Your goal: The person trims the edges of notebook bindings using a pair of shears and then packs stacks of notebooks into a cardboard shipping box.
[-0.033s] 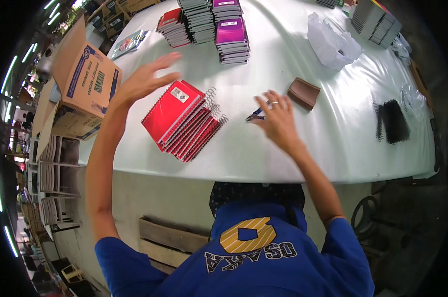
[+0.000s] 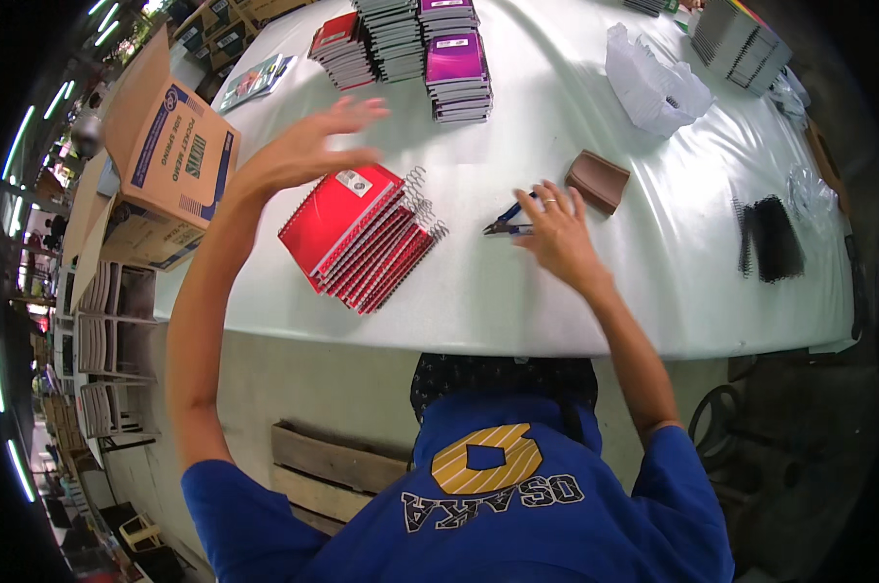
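Note:
A stack of red spiral notebooks point(image 2: 340, 223) lies near the table's front, wire coils sticking out at its right side. My left hand point(image 2: 315, 146) hovers over the stack's far edge, fingers spread and slightly blurred, holding nothing. Right of the notebooks, a pair of dark-handled pliers point(image 2: 503, 228) rests on the table. My right hand point(image 2: 564, 238) is just beside the pliers with its fingers apart; whether a fingertip touches a handle is hard to see. Beyond that hand sits a brown curved block point(image 2: 598, 182).
Purple notebooks point(image 2: 456, 60) and other stacks stand at the back. An open cardboard box point(image 2: 182, 155) is at the left. White crumpled plastic point(image 2: 653, 83), black wire coils point(image 2: 777, 240) and more coil-bound books point(image 2: 739, 44) lie on the right. The table's front edge point(image 2: 517, 356) is near me.
My left hand has moved right, over the top of the red notebooks. My right hand has shifted a little right, its fingers coming away from the pliers.

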Tool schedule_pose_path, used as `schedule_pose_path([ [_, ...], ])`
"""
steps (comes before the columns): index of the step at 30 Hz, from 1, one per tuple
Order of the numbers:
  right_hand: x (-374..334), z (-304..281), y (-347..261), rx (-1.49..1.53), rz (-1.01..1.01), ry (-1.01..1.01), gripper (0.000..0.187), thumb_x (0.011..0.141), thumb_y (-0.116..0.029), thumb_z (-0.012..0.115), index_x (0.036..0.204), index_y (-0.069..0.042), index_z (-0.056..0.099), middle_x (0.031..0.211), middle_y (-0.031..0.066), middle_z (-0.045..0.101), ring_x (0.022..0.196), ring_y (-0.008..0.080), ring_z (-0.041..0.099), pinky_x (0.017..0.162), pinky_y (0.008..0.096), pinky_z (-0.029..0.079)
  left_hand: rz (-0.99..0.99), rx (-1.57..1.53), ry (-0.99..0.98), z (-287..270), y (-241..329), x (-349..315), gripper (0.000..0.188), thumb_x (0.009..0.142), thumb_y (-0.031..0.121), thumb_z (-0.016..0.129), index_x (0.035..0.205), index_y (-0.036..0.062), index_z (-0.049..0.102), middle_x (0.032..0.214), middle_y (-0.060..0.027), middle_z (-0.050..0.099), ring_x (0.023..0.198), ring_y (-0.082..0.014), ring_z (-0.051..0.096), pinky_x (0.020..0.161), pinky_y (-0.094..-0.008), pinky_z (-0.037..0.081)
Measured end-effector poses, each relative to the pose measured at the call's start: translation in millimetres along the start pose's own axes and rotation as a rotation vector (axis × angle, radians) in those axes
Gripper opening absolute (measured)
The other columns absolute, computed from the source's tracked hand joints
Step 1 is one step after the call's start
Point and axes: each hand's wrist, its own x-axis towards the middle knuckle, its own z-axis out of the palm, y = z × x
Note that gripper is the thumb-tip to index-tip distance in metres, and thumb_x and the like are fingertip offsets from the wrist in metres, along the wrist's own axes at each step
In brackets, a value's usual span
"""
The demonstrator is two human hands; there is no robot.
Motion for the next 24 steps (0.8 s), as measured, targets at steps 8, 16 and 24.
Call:
schedule_pose_path([
  [8, 16, -30, -1, -0.071, -0.011, -0.246, 0.044, 0.07, -0.015, 0.078, 0.108, -0.001, 0.059, 0.12, 0.0167, 0.053, 0.111, 0.0284, 0.05, 0.089, 0.0445, 0.04, -0.181, 0.397, -0.716, 22, 29, 36, 0.07, 0.074, 0.051, 0.072, 0.126, 0.0053, 0.062, 0.14, -0.0086, 0.053, 0.142, -0.0407, 0.024, 0.116, -0.0541, 0.013],
  [16, -28, -21, -15, -0.164, -0.111, -0.065, 0.034, 0.08, -0.021, 0.072, 0.104, -0.001, 0.058, 0.109, 0.0111, 0.055, 0.103, 0.0226, 0.05, 0.081, 0.0366, 0.042, -0.163, 0.485, -0.558, 39, 36, 17, 0.062, 0.074, 0.049, 0.072, 0.116, 0.0033, 0.068, 0.119, -0.0156, 0.066, 0.137, -0.0423, 0.034, 0.113, -0.0543, 0.019],
  [24, -30, -8, -17, -0.096, 0.062, 0.069, 0.038, 0.091, -0.032, 0.064, 0.108, 0.001, 0.057, 0.101, 0.0109, 0.057, 0.092, 0.021, 0.056, 0.074, 0.0344, 0.045, -0.234, 0.489, -0.647, 37, 44, 23, 0.075, 0.08, 0.05, 0.068, 0.139, 0.008, 0.049, 0.134, -0.0238, 0.054, 0.134, -0.0386, 0.04, 0.108, -0.051, 0.031],
])
